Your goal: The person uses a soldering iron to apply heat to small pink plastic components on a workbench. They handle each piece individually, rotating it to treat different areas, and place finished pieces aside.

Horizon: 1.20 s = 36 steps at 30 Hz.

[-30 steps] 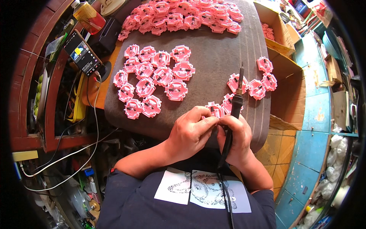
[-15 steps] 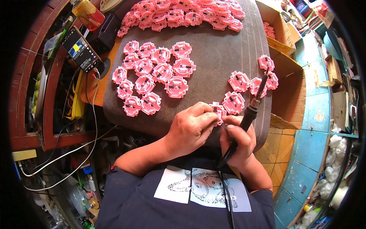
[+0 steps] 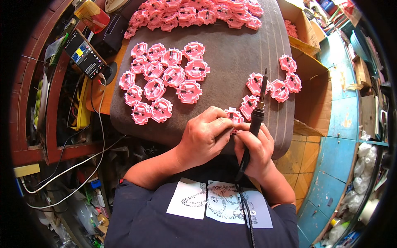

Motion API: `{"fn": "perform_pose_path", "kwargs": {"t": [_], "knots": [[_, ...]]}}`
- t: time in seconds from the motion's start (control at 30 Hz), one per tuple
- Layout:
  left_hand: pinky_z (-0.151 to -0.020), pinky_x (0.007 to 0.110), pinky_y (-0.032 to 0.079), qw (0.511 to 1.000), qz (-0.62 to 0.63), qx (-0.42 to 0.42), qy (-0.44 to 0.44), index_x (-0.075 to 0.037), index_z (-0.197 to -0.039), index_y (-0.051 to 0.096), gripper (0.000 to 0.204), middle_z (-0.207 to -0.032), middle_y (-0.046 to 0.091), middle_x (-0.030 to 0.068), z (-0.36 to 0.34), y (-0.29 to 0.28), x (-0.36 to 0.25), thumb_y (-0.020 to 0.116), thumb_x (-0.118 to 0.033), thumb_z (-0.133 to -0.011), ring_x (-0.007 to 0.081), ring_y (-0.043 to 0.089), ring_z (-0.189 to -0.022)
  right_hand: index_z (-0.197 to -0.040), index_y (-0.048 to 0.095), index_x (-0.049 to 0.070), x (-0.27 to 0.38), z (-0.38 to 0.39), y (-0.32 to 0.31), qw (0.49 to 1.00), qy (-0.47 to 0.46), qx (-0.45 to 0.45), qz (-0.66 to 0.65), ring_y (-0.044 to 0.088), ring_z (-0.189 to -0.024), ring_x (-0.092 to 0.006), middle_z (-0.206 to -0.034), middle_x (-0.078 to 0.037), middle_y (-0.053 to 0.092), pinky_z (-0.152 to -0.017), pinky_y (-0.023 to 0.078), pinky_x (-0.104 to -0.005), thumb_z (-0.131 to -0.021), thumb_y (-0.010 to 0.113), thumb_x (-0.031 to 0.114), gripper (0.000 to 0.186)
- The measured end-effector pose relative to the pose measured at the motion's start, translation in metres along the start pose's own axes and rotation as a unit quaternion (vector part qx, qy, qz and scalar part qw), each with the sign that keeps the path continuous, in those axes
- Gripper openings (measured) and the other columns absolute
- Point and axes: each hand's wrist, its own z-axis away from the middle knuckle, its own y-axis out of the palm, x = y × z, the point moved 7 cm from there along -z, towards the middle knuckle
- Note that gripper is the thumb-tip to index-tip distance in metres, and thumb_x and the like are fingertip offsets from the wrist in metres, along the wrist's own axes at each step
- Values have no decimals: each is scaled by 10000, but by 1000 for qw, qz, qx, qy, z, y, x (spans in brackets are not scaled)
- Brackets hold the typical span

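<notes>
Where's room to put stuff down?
On the dark grey, rounded tabletop: the bare middle, between the left cluster and right cluster of round pink plastic parts, below the pink plastic heap; also a strip below the left cluster. Crowded: far edge, around the left hand and right hand.

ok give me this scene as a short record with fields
right hand: holds black soldering iron, pointing toward the far end
left hand: fingertips beside a pink part, grip partly hidden
dark work surface: larger group of pink pieces left, smaller group right
pile: pink pieces heaped at far end
phone: screen lit, left of the work surface
</notes>
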Motion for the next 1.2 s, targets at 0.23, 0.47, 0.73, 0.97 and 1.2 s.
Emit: {"fn": "perform_pose_path", "kwargs": {"t": [0.23, 0.47, 0.73, 0.97, 1.2], "knots": [[-738, 386, 581, 999, -28, 25, 6, -15, -1035, 721, 221, -1018, 674, 142, -1, -3, -5, 786, 32, -830, 309, 714, -862, -1293, 575, -1, -3, 13, -31, 999, 15, -32, -24, 717, -806, -345, -985, -192, 739, -721, 582, -430, -984, 725, 159, 379], [-808, 432, 576, 998, -36, 49, 6, -17, -1040, 698, 227, -1061, 653, 150, -1, -3, -6, 771, 16, -828, 358, 693, -937, -1316, 606, -51, 9, 17, -66, 997, 25, -64, 19, 651, -800, -325, -931, -199, 660, -695, 538, -445, -1020, 664, 526, 651], [-819, 436, 575, 997, -46, 56, 6, -13, -1063, 687, 241, -1082, 654, 157, -1, -2, -5, 765, 18, -838, 372, 692, -951, -1079, 687, -10, 21, 14, -69, 999, 7, -16, -34, 586, -601, -245, -763, -108, 631, -543, 491, -352, -954, 751, 226, 275], [-775, 413, 577, 996, -51, 62, 25, -25, -1058, 696, 219, -1056, 661, 151, -4, -3, -10, 769, 45, -864, 346, 702, -900, -1041, 700, -7, 24, 17, -66, 999, 12, 8, -33, 583, -594, -238, -749, -95, 637, -541, 475, -356, -930, 750, 198, 239], [-778, 415, 578, 996, -55, 61, 29, -22, -1057, 697, 213, -1061, 662, 153, -3, -3, -10, 766, 48, -867, 350, 702, -908, -1026, 704, -5, 26, 15, -64, 999, 11, 20, -31, 581, -592, -238, -746, -88, 635, -540, 460, -364, -904, 742, 156, 206]]}}
